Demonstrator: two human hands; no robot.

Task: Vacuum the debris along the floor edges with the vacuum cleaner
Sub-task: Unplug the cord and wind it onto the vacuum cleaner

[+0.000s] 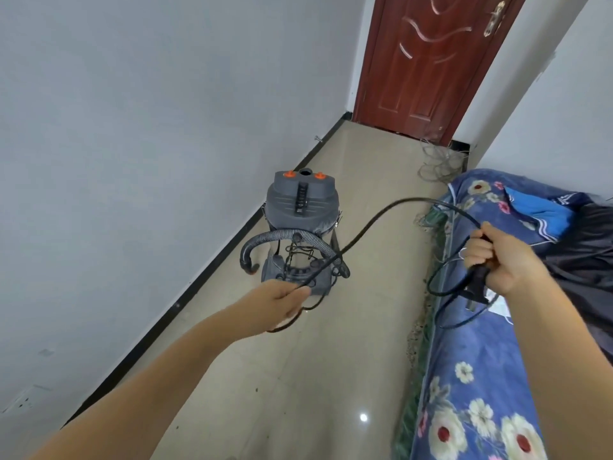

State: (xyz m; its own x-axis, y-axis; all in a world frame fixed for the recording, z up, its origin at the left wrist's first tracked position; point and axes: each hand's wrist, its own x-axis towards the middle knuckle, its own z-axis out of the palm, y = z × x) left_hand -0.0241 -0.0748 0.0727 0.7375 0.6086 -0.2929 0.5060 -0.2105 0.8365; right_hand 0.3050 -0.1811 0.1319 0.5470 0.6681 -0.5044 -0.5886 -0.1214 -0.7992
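Observation:
A grey canister vacuum cleaner (300, 207) with two orange knobs stands on the tiled floor near the left wall, its ribbed hose (288, 235) curled around its body. A black power cord (371, 224) arcs between my hands. My left hand (282, 298) pinches the cord just in front of the vacuum's base. My right hand (497, 257) grips the cord's plug end, with loops of cord hanging below it. Crumbly debris (416, 330) lies on the floor along the bed's edge.
A bed with a blue floral cover (471, 376) fills the right side, dark cloth piled on it. A dark baseboard (185, 293) runs along the left wall. A red-brown door (428, 61) closes the far end, with tangled wires (441, 164) on the floor before it.

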